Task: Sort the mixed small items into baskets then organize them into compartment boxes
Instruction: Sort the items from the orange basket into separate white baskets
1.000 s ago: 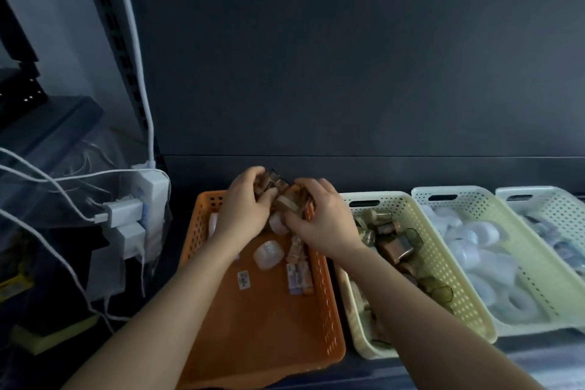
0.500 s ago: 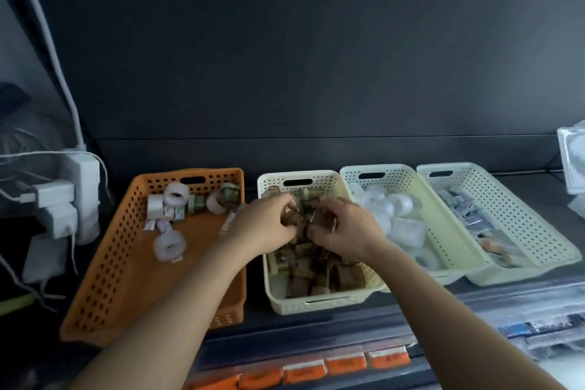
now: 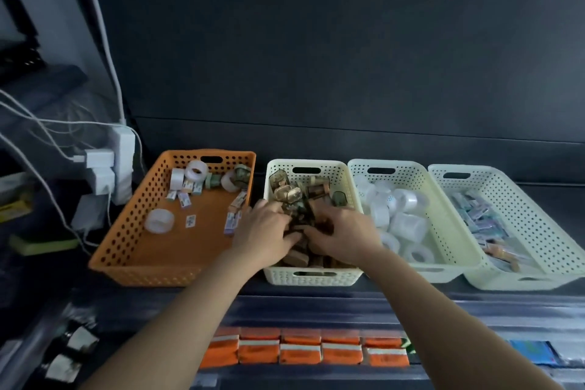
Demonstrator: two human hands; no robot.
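Four baskets stand in a row on a dark shelf. The orange basket (image 3: 133, 250) on the left holds loose tape rolls (image 3: 159, 221), small packets and a few greenish items. Beside it, the cream basket (image 3: 313, 277) is piled with small brown and gold dispensers (image 3: 286, 193). My left hand (image 3: 266, 233) and my right hand (image 3: 346, 233) are both down in this cream basket, fingertips almost meeting. Together they cup a clump of the brown dispensers on top of the pile. What lies under my palms is hidden.
A third basket (image 3: 443, 231) holds white tape rolls, and a fourth basket (image 3: 538, 231) holds small flat packets. A white power strip with chargers and cables (image 3: 110, 165) hangs at the left. Orange packs (image 3: 300, 348) lie in a clear box below the shelf edge.
My hands carried a handful of brown dispensers from the orange basket to the cream basket and have now sunk lower into it. The camera view shifted right, then back a little.
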